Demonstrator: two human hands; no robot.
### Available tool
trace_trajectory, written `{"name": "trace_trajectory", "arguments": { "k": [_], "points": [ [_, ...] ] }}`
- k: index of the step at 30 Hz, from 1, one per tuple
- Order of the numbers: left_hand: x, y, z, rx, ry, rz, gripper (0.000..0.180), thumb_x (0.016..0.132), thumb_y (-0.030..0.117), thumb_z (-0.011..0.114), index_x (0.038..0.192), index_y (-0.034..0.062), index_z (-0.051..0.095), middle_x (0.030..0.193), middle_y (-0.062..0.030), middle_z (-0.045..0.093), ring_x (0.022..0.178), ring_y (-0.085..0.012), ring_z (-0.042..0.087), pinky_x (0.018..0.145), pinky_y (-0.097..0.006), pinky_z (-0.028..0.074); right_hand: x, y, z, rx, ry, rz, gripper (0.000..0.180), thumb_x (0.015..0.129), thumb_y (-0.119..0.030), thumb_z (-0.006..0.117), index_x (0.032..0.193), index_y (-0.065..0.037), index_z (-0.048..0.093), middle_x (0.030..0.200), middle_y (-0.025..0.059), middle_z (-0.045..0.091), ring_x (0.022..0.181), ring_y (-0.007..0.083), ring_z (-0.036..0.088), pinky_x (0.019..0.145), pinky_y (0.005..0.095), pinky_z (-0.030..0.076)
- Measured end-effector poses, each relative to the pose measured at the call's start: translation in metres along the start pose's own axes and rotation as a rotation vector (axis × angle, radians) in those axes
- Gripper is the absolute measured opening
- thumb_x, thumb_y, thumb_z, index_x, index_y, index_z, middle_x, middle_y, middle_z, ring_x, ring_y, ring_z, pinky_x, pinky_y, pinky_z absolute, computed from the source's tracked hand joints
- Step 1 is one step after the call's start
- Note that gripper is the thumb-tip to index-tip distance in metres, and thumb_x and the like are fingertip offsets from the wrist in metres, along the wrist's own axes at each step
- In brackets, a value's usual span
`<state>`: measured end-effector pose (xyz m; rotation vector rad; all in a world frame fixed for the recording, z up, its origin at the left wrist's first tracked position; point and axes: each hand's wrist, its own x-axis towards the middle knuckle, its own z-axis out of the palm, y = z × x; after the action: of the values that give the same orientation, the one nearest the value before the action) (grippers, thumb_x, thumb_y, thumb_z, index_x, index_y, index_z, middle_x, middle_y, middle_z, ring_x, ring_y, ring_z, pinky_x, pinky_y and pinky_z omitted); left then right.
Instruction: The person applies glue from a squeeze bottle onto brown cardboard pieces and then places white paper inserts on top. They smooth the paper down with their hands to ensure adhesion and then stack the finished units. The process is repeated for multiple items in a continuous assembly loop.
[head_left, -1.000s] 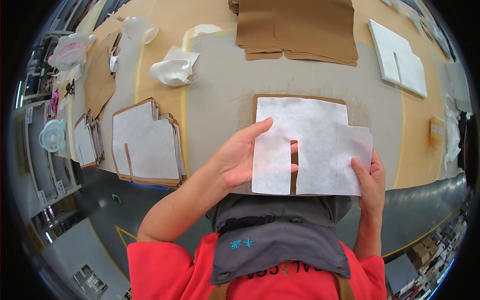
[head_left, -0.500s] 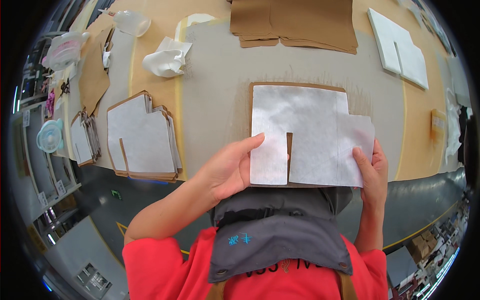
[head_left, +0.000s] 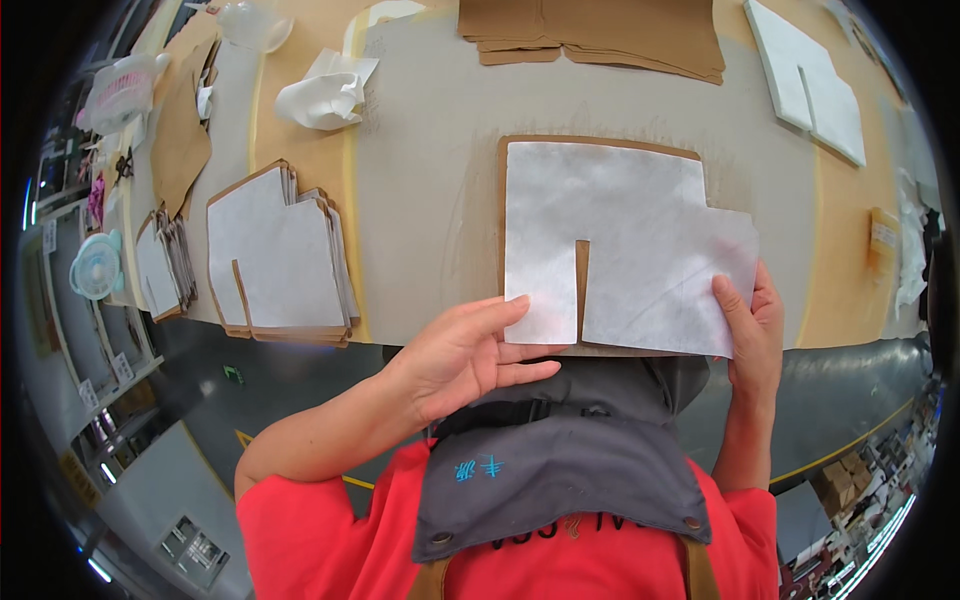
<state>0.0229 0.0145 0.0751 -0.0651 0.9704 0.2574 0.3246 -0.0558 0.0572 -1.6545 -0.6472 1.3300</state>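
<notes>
A white sheet (head_left: 640,270) with a narrow slot and a stepped upper right corner lies over a brown piece (head_left: 600,143) of similar outline. Only the brown piece's top and left margins and the slot show it. My left hand (head_left: 462,355) pinches the sheet's lower left corner, thumb on top and index finger beneath, while other fingers stretch out below the edge. At the right edge, my right hand (head_left: 752,325) grips the sheet, thumb on top and fingers behind it. The sheet bends slightly upward on that side.
A stack of white-faced brown pieces (head_left: 275,260) sits to the left, a smaller stack (head_left: 165,262) beyond it. Brown sheets (head_left: 600,35) lie at the far edge, white pads (head_left: 808,85) at far right. Crumpled white paper (head_left: 325,92) and a clear bottle (head_left: 250,25) are at far left.
My left hand has slid down along the white sheet's left edge, its lower fingers now stretched out. The right hand keeps its grip. The whole view has shifted slightly.
</notes>
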Motion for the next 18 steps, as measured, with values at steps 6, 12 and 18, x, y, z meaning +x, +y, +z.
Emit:
{"name": "trace_trajectory", "arguments": {
  "k": [6,12,18],
  "points": [
    [-0.013,-0.015,0.002,0.032,-0.027,-0.182,0.040,0.104,0.021,0.057,0.133,-0.0059,0.050,0.132,-0.0192,0.058,0.125,-0.0283,0.060,0.108,-0.039,0.051,0.003,0.009,-0.005,0.009,-0.012,-0.025,0.044,0.099,-0.011,0.064,0.139,0.003,0.051,0.125,0.0100,0.065,0.109,0.0132,0.063,0.092,0.0272,0.051],
    [-0.030,-0.020,-0.001,0.760,-0.173,0.200,0.031,0.100,0.001,0.050,0.129,0.0020,0.060,0.127,-0.0080,0.061,0.115,-0.0203,0.063,0.098,-0.035,0.052,0.002,0.009,-0.005,-0.023,0.004,-0.048,0.045,0.098,-0.011,0.064,0.139,0.003,0.051,0.125,0.0098,0.064,0.108,0.0127,0.062,0.093,0.0270,0.050],
    [0.007,-0.009,-0.027,1.873,0.062,1.288,0.045,0.078,-0.015,0.057,0.119,0.0003,0.066,0.118,-0.0123,0.062,0.116,-0.0320,0.059,0.097,-0.040,0.049,0.001,0.006,0.002,-0.059,0.028,-0.085,0.040,0.098,-0.013,0.064,0.134,0.004,0.054,0.117,0.0077,0.066,0.101,0.0099,0.062,0.088,0.0249,0.049]
  ]
}}
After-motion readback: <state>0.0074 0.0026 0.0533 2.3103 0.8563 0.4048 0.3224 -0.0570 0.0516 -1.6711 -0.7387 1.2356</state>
